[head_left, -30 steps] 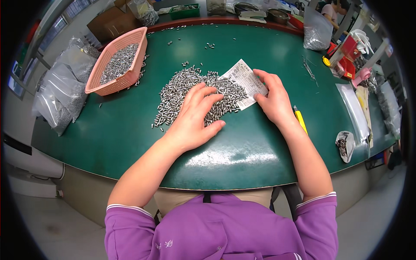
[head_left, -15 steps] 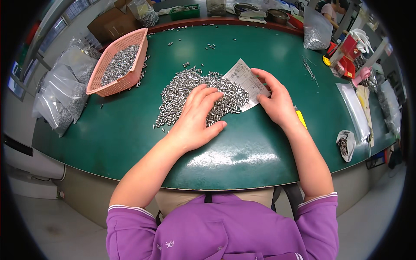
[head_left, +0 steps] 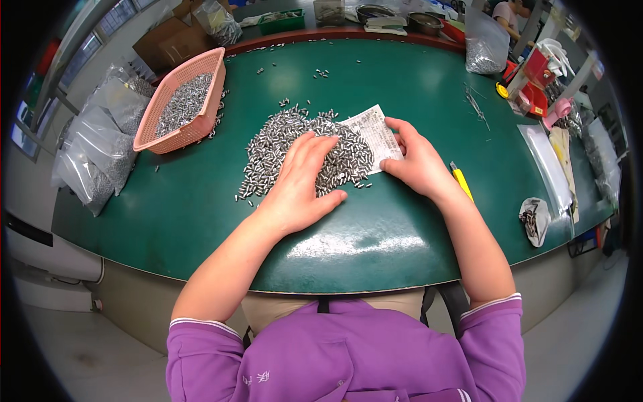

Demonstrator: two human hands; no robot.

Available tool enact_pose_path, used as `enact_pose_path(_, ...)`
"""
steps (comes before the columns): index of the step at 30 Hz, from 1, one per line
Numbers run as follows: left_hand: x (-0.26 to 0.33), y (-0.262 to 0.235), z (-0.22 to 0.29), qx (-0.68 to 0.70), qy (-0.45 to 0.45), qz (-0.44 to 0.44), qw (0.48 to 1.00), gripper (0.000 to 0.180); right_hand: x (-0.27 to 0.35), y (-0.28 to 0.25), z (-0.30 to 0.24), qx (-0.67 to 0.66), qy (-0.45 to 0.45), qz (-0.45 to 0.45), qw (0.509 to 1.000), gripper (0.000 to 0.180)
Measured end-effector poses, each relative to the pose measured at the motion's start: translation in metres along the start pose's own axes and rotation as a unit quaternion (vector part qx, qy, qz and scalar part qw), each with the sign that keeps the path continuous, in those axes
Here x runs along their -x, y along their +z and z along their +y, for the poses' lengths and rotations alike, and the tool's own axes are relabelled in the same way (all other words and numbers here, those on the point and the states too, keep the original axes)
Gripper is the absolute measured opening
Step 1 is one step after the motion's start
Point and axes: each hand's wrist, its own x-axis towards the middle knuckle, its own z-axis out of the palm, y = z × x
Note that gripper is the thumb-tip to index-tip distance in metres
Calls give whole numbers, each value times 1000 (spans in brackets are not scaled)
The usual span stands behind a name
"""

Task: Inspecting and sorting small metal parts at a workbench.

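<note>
A heap of small silver metal pins (head_left: 271,151) lies on the green table in front of me. My left hand (head_left: 298,184) rests over the heap's near side, fingers spread and thumb pointing right; what lies under the palm is hidden. A printed white paper slip (head_left: 376,134) stands against the heap's right side, its left edge among the pins. My right hand (head_left: 418,164) grips the slip's right edge between thumb and fingers. Just right of that wrist lies a yellow utility knife (head_left: 461,181).
At the left stands a pink plastic basket (head_left: 177,139) of similar pins, with filled clear bags (head_left: 100,161) beyond it. Tweezers (head_left: 477,107) lie to the right. A small white pouch (head_left: 534,221) holds dark pieces near the right edge. Several loose pins are scattered farther back.
My right hand has moved a little left, pushing the paper slip into the right side of the heap, where pins have shifted left. The left hand has barely moved.
</note>
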Motion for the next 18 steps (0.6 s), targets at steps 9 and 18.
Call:
enact_pose_path(9,-3,2,-14,35,55,83,994,65,8,-5,-21,173,-153,58,971,45)
enact_pose_path(18,-7,-6,-21,114,10,165,980,40,-4,20,-40,107,-117,-75,985,39)
